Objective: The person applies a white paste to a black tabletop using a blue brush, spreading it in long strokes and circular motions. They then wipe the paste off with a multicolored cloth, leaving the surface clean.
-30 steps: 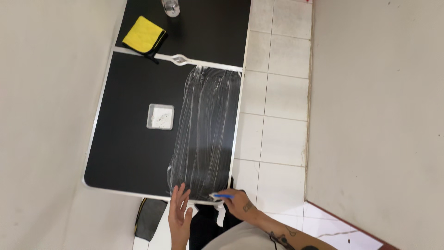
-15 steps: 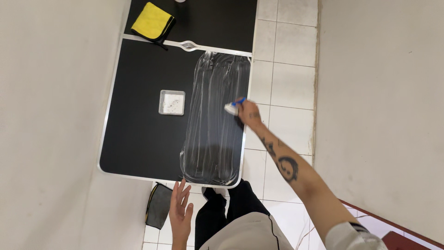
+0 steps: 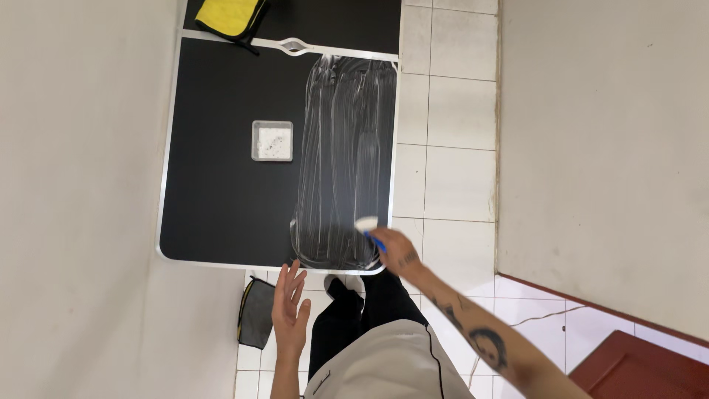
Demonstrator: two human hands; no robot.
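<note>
A black table [image 3: 214,185] with a metal rim stands below me. Its right strip is covered with white streaked foam [image 3: 343,162]. My right hand [image 3: 394,250] grips a blue-handled brush [image 3: 368,227] whose white head rests on the foam near the table's near right corner. My left hand [image 3: 289,310] hovers with fingers spread just off the near edge, holding nothing. A small white square tray [image 3: 272,140] sits mid-table, left of the foam.
A yellow cloth [image 3: 230,15] lies on a second black table at the far end. A dark bag [image 3: 257,314] lies on the tiled floor by my left hand. White walls close both sides; a red-brown step [image 3: 642,369] is at the right.
My right hand has drawn the brush back from the middle of the foamy strip to the near right corner. The left hand stays off the near edge.
</note>
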